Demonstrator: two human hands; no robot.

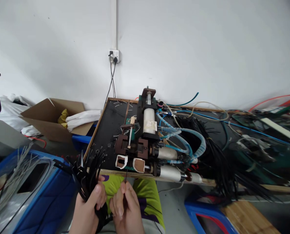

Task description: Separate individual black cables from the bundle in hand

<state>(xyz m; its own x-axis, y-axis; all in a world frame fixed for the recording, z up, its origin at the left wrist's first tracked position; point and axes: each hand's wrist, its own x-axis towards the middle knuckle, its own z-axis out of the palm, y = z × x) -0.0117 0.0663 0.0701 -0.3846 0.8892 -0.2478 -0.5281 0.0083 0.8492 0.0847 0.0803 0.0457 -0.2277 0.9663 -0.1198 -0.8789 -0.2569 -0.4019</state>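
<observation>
My left hand [92, 203] is wrapped round a bundle of black cables [85, 177], whose cut ends fan out above the fist. Close beside it, my right hand [125, 204] pinches a single thin black cable [126, 175] between thumb and fingers. That cable points up at the front of a pneumatic machine [145, 130], between two brown jaw blocks edged in white, the left jaw [121, 161] and the right jaw [138, 164]. Whether the cable's tip lies between the jaws is too small to tell.
A wood-edged black bench [106, 125] carries the machine, its blue air hoses [198, 139] and a pile of black cables [215, 156]. At left stand a blue bin [44, 195] with pale wires and a cardboard box [47, 120]. A blue stool [195, 211] is below right.
</observation>
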